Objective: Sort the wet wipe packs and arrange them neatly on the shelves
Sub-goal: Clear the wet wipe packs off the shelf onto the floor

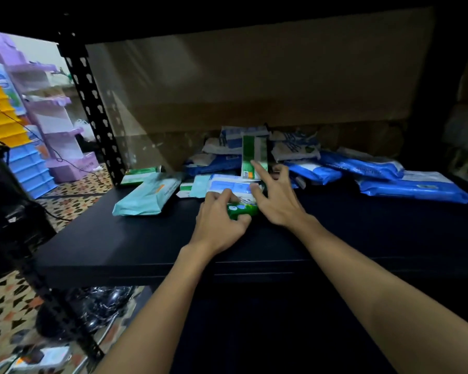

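A jumble of wet wipe packs lies at the back of a black shelf (pixel 135 249). My left hand (pixel 219 225) grips a small green pack (pixel 242 209) near the shelf's middle. Just right of it, my right hand (pixel 278 198) has its fingers spread, the forefinger touching a green-and-white pack (pixel 251 155) that stands on end. A pale blue pack (pixel 227 184) lies flat under both hands' fingertips. Several dark blue packs (pixel 414 187) lie to the right, white-and-blue ones (pixel 295 147) at the back, and a mint pack (pixel 146 197) on the left.
A black perforated upright (pixel 92 109) stands at the shelf's left rear corner, with a brown cardboard sheet (pixel 254 82) behind the shelf. Left of the rack are purple display stands (pixel 54 117), yellow and blue bins (pixel 6 114) and a patterned tile floor (pixel 0 300).
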